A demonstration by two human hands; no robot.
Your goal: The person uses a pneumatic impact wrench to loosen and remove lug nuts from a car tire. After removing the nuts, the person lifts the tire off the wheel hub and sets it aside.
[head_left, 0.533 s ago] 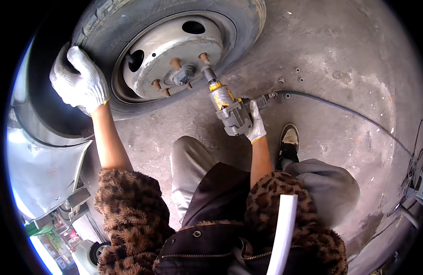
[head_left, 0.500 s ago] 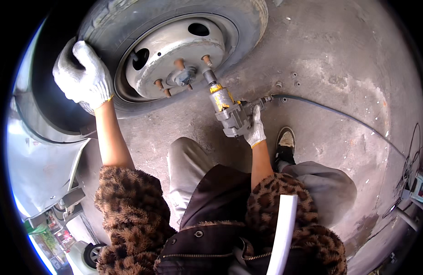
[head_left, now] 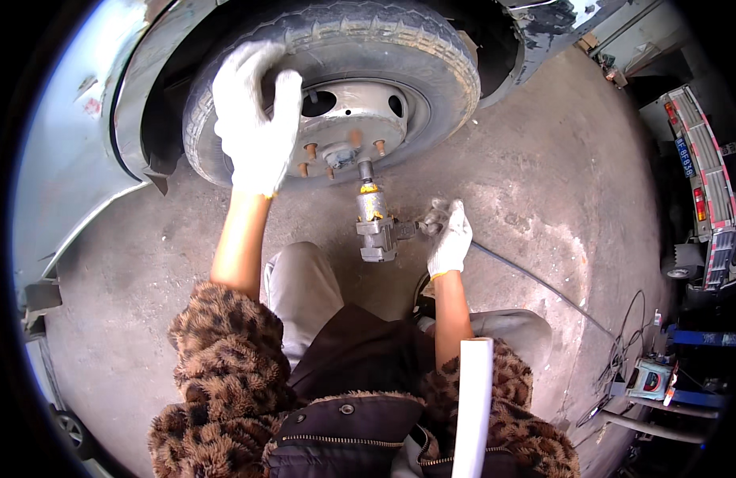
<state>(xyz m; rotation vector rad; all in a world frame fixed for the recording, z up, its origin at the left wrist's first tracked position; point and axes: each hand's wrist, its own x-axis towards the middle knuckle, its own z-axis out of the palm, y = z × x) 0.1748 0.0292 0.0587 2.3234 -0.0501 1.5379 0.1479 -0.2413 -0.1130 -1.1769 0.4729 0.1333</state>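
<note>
My left hand (head_left: pixel 256 123), in a white knit glove, is raised at the left side of the black tyre (head_left: pixel 204 131) with thumb and fingers apart. Whether it touches the rubber I cannot tell. Within the tyre sits a pale steel wheel (head_left: pixel 368 99) with several rusty studs (head_left: pixel 311 150) around a grey hub (head_left: pixel 338 154). My right hand (head_left: pixel 450 243), gloved too, is closed around the handle end of a grey and yellow air impact wrench (head_left: pixel 376 231), where the hose joins. Its socket (head_left: pixel 365 167) points at the wheel's lower edge; a stud inside it cannot be made out.
A dark air hose (head_left: pixel 535 279) runs right across the concrete floor (head_left: pixel 511 183) to tangled cables. The light-coloured vehicle body (head_left: pixel 89 143) rises at the left. A truck's rear (head_left: pixel 702 191) and a small machine (head_left: pixel 651 378) stand at the right. A white tube (head_left: pixel 473 406) hangs before my chest.
The view has swung to the right and takes in more of the tyre. My right hand has shifted outward along the wrench's handle toward the hose joint. My left hand stays beside the tyre.
</note>
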